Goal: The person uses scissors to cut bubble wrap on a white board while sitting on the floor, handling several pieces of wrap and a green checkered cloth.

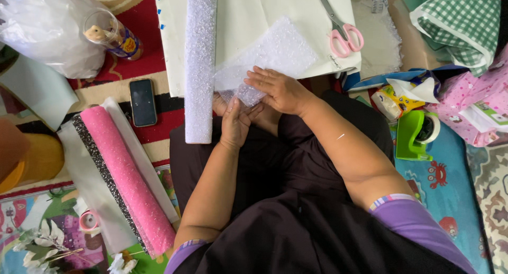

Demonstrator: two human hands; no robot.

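A sheet of glittery white netting (275,54) lies unrolled from a long white roll (200,62) across a cream board (248,15). My right hand (280,90) lies flat on the near corner of the sheet, fingers spread. My left hand (235,120) is just below it, fingers pinching the sheet's lower edge against my lap. Both arms come up from a dark skirt and purple sleeves.
Pink-handled scissors (341,33) rest on the board's right part. A black phone (143,102) lies left of the roll, beside pink, black and white fabric rolls (127,179). A green tape dispenser (415,134), pink packets and checked green cloth (460,20) crowd the right.
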